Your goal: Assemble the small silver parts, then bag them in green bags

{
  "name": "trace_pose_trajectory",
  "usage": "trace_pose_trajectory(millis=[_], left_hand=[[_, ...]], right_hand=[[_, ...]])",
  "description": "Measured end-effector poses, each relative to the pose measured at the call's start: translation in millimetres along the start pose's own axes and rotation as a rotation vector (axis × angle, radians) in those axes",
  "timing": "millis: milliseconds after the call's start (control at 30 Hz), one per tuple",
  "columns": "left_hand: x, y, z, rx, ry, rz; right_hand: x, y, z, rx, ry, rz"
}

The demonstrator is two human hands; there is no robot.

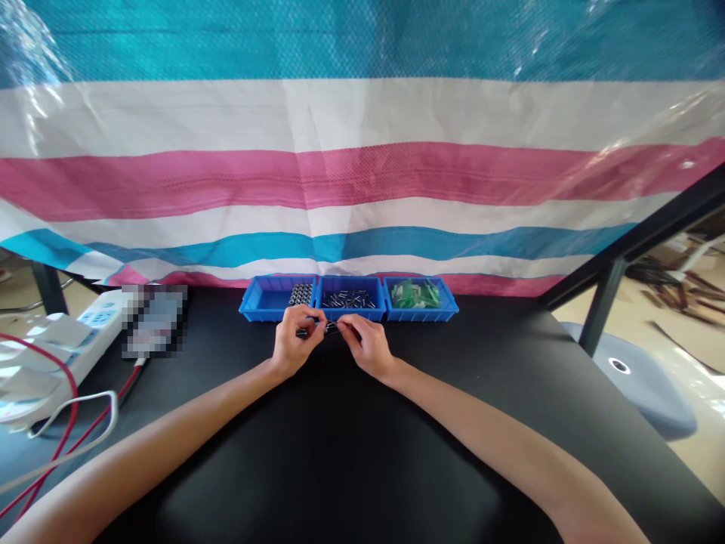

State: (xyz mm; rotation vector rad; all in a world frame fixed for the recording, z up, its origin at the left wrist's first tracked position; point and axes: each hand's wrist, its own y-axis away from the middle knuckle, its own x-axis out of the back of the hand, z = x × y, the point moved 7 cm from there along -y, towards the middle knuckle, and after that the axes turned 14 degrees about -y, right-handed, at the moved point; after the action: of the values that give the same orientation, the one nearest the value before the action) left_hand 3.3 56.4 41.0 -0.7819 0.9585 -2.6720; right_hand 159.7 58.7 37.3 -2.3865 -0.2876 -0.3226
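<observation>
My left hand (297,341) is closed in a pinch in front of the blue bins, with small dark, shiny metal pieces (331,327) showing at its fingertips. Facing it from the right, my right hand (368,346) pinches at the same spot, its thumb and fingers together. What exactly each hand grips is too small to tell. Just behind them stands the middle blue bin (371,313), with many thin metal pins or screws (348,299) inside. The left blue bin (254,316) has round metal pieces (302,295) packed at its right end.
In the right blue bin (424,314) lie green and clear plastic packets (416,293). A white power strip (96,321) with red and white cables and a pixelated device (158,321) occupy the black table's (340,468) left side. Striped sheeting (362,174) hangs behind; a grey stool (646,385) stands right.
</observation>
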Motion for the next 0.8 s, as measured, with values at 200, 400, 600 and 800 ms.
trace_pose_trajectory(millis=[200,400,600,800], left_hand=[[-1.3,1.1,-2.0,0.011,0.011,-0.021],[-1.1,1.5,-1.5,0.025,0.024,-0.026],[-1.1,1.2,-0.9,0.024,0.03,-0.024],[-1.7,2.2,-1.7,0.022,0.059,-0.027]], right_hand=[[-0.7,-0.4,-0.4,0.005,0.007,-0.014],[-1.1,-0.8,0.0,0.008,0.004,-0.019],[-2.0,-0.6,0.7,0.003,0.005,-0.026],[-2.2,-1.2,1.2,0.016,-0.007,-0.028]])
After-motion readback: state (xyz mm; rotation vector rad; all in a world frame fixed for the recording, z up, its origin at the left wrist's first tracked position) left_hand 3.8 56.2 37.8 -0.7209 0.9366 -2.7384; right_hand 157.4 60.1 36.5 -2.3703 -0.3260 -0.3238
